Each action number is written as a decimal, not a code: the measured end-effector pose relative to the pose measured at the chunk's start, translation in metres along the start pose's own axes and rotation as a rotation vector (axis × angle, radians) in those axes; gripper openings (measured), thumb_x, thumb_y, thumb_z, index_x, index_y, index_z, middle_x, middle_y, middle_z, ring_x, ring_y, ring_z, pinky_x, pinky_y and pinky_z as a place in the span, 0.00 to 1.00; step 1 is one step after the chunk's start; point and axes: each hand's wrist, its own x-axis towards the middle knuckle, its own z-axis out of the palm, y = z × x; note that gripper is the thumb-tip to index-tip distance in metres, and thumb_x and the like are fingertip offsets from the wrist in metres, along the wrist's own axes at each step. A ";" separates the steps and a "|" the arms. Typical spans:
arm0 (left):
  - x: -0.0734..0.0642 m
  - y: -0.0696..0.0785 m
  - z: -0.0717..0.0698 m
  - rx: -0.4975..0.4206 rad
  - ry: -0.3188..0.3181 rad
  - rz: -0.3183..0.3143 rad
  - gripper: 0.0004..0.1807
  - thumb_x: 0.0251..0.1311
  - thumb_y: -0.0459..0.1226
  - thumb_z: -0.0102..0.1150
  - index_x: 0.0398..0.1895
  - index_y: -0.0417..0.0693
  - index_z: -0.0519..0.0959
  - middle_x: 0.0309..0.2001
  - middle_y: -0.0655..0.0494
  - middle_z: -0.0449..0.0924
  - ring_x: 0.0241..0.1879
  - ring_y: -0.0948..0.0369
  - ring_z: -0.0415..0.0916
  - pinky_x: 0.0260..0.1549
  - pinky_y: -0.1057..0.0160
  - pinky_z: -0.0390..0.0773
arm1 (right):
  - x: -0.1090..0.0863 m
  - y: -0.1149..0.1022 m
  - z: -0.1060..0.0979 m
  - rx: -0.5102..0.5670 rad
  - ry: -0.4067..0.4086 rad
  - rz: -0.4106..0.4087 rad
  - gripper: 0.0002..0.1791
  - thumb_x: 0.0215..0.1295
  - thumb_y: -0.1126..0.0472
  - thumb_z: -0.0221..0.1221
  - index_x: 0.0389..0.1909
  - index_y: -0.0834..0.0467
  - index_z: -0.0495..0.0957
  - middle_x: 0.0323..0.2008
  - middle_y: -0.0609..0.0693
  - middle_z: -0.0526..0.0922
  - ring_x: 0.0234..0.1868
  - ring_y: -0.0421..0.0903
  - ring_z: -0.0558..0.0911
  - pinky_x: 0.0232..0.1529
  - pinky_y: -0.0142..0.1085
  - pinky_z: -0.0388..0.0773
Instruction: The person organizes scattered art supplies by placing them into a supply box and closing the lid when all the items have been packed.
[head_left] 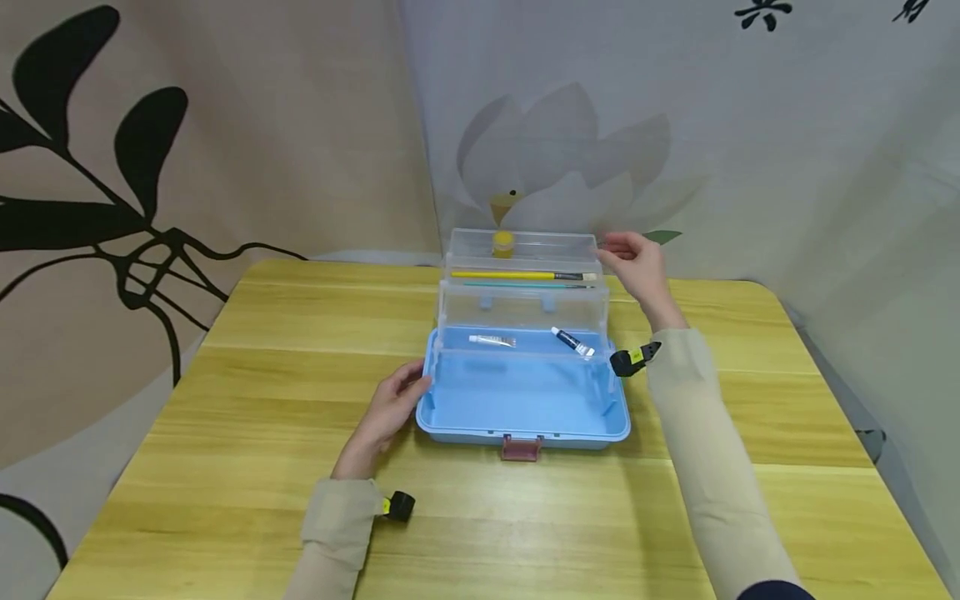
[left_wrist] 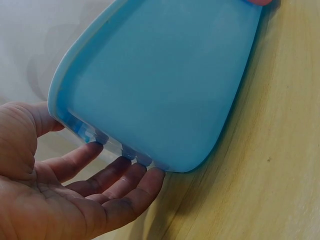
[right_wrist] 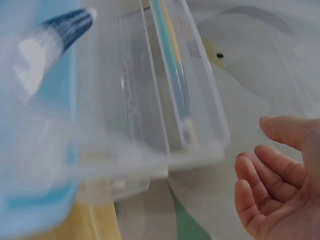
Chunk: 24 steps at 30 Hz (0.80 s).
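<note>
A blue plastic storage box [head_left: 517, 392] with a pink latch [head_left: 521, 449] stands opened on the table, its clear tiered trays [head_left: 525, 304] raised behind. At the box's left end, my left hand [head_left: 390, 404] holds the side: thumb at the rim, fingertips against the wall in the left wrist view. Beside the right end of the top tray, my right hand [head_left: 637, 267] has loosely bent fingers and nothing in them; the right wrist view shows a gap to the tray. The trays carry a yellow paintbrush [head_left: 502, 274], a thin teal brush [head_left: 525, 286], a yellow-lidded jar [head_left: 503, 244] and paint tubes, one white [head_left: 492, 341], one dark-labelled [head_left: 573, 342].
The box sits mid-table toward the back of the wooden table [head_left: 262, 433]. Close behind the trays hangs a printed cloth [head_left: 337, 125] with plant and flower shapes. Small black devices sit at both wrists.
</note>
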 end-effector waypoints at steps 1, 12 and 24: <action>0.000 0.000 0.000 0.000 0.000 0.001 0.25 0.68 0.38 0.48 0.66 0.39 0.63 0.62 0.40 0.65 0.59 0.49 0.65 0.58 0.52 0.67 | -0.002 0.004 -0.003 0.000 0.010 -0.006 0.20 0.63 0.59 0.60 0.52 0.65 0.75 0.45 0.58 0.79 0.41 0.42 0.75 0.41 0.27 0.73; 0.001 0.000 0.000 -0.012 -0.003 -0.008 0.25 0.69 0.38 0.48 0.66 0.39 0.63 0.62 0.41 0.65 0.59 0.49 0.65 0.58 0.52 0.67 | -0.030 0.043 -0.038 -0.014 0.098 0.006 0.20 0.63 0.57 0.60 0.51 0.67 0.76 0.37 0.44 0.78 0.35 0.29 0.73 0.37 0.22 0.70; -0.002 0.001 0.000 -0.007 0.000 0.010 0.25 0.68 0.38 0.48 0.66 0.38 0.63 0.61 0.40 0.66 0.58 0.50 0.65 0.56 0.56 0.69 | -0.067 0.089 -0.065 -0.015 0.126 0.175 0.24 0.64 0.55 0.58 0.55 0.68 0.72 0.32 0.31 0.72 0.35 0.28 0.72 0.37 0.19 0.68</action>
